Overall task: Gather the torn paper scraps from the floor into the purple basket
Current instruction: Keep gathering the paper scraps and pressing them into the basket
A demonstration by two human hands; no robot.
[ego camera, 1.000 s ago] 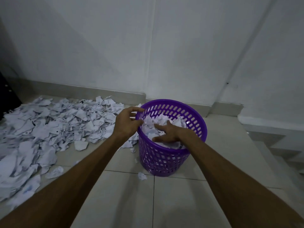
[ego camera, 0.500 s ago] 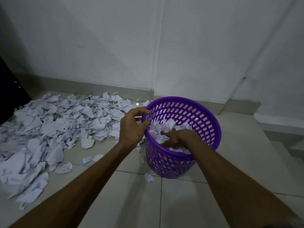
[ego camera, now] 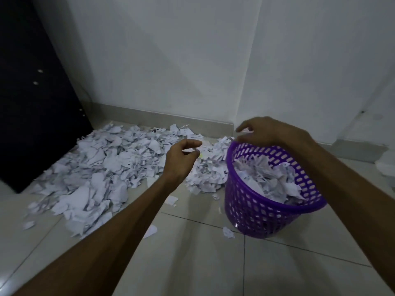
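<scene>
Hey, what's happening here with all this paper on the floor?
A person is clearing torn paper scraps off the tiled floor into a purple basket. The basket already holds a heap of scraps. The right hand is over its far rim and the left hand is over the pile; neither clearly holds anything. Most scraps remain on the floor.

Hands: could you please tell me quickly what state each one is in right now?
Left hand: loosely curled over the scraps, holding nothing visible.
Right hand: fingers relaxed above the basket rim, holding nothing.
</scene>
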